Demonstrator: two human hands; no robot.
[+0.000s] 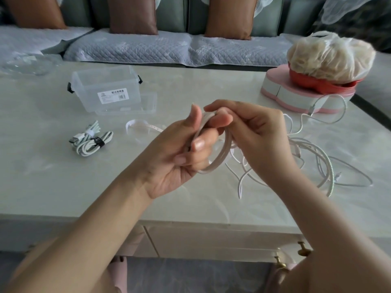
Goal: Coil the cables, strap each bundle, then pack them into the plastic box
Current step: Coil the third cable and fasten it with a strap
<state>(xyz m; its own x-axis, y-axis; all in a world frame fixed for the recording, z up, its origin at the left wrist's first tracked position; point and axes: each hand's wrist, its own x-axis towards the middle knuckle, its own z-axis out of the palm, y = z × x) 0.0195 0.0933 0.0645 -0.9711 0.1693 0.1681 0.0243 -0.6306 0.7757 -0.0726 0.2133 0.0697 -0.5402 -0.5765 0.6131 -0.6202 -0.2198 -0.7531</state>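
Note:
My left hand point(186, 149) grips a small coil of pale pink cable point(222, 156) above the table's middle, fingers curled round the loops. My right hand point(251, 132) pinches the same cable at the top of the coil, right beside my left thumb. The cable's loose end trails down to the table. Two strapped bundles point(91, 139) lie at the left, one with a white strap, one with a black strap. The clear plastic box point(105, 89) stands open behind them, its lid point(148, 102) leaning against its right side. A white strap point(137, 124) lies between box and hands.
A tangle of loose white and silver cables point(321, 163) lies right of my hands. At the back right stands a pink and white heart-shaped box point(296, 96) carrying a red bowl with a bagged bundle point(330, 58). A sofa point(169, 45) runs behind the table.

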